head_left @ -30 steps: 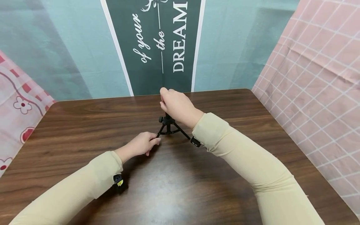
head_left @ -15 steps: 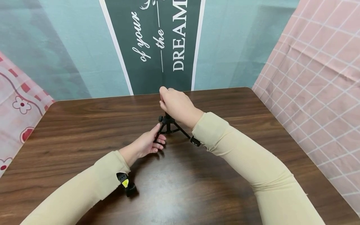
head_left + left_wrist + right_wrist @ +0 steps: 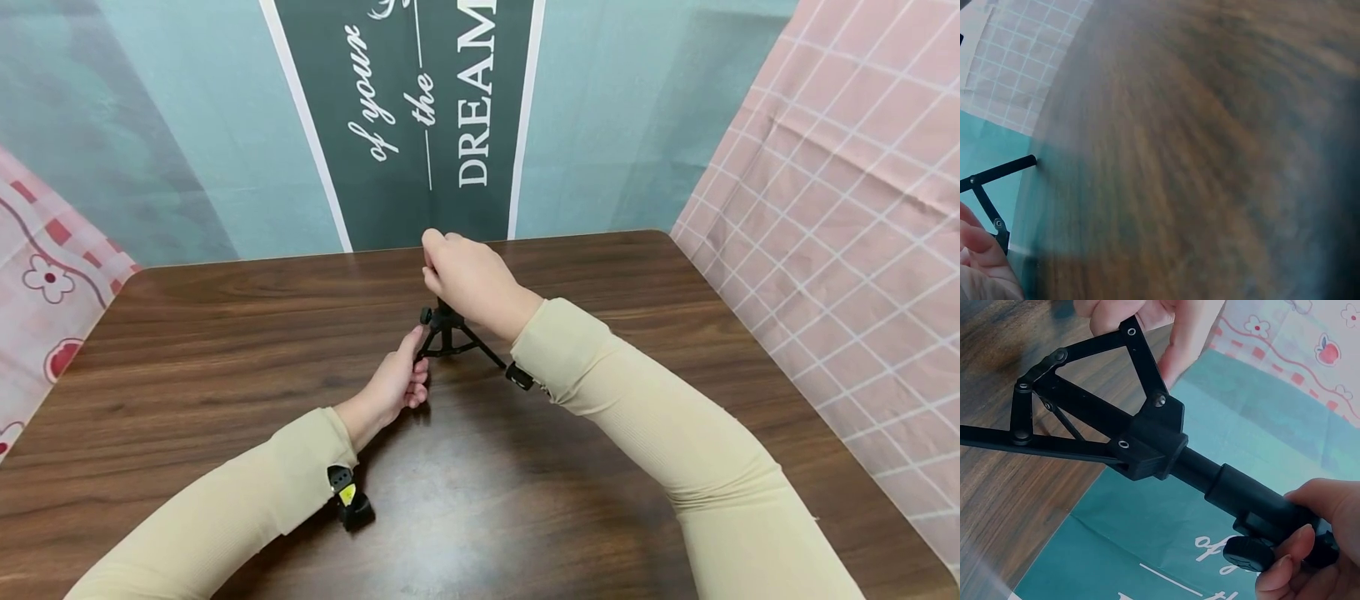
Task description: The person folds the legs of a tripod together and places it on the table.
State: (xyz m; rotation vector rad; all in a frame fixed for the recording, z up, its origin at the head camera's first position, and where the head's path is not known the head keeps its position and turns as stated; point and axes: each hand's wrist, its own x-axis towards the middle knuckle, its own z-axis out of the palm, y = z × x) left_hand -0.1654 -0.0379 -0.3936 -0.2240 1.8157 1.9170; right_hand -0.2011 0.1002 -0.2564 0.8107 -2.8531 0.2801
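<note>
A small black tripod (image 3: 447, 337) stands with its legs spread near the middle of the table. My right hand (image 3: 476, 279) grips the top of its centre column, hiding that part in the head view. In the right wrist view, thumb and fingers wrap the column (image 3: 1260, 500) close to a round knob (image 3: 1249, 553). From the left, my left hand (image 3: 393, 379) holds one tripod leg, its thumb pointing up along the leg and its fingers curled behind. The left wrist view catches only part of that hand (image 3: 985, 262) and another leg (image 3: 1007, 172).
The brown wood-grain table (image 3: 480, 500) ends at a blue-green cloth (image 3: 622, 125) with white lettering. Pink checked cloth (image 3: 847, 208) hangs on the right, and a flowered cloth (image 3: 52, 242) on the left. Black camera straps sit on both wrists.
My left hand has rolled from palm-down to thumb-up and moved slightly up along the leg. Its fingers, extended half a second ago, are now curled in. The right hand stays on the column.
</note>
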